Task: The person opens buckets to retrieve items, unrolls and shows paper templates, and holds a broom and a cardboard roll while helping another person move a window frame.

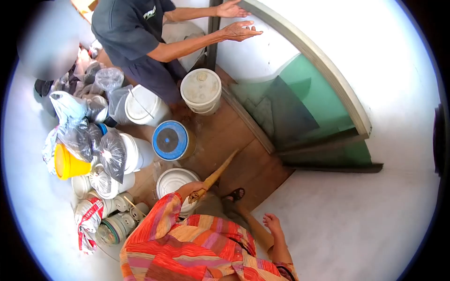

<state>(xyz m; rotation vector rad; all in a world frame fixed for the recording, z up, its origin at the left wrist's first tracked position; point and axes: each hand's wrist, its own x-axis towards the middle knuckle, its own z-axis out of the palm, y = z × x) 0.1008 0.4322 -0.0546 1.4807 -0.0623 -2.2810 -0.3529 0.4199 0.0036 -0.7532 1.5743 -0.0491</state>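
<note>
My left hand (pixel 190 188) is closed around the thick end of a long, tapered yellow-brown stick-like thing (pixel 218 172). Its thin tip points away from me, up and to the right over the brown floor. Just beyond that hand stands a white lidded bucket (pixel 171 180), partly hidden by my sleeve. Lower right, my right hand (pixel 272 223) hangs beside my leg near the pale wall, its fingers loosely bent and apart, with nothing visible in it. A sandalled foot (pixel 236 194) shows on the floor between my hands.
Another person (pixel 136 33) in a dark shirt stands ahead, both hands (pixel 240 31) stretched out. Green glass panes (pixel 318 98) in a frame lean against the right wall. A blue-lidded bucket (pixel 170 140), a white bucket (pixel 201 89) and several bagged containers (pixel 112 152) crowd the left.
</note>
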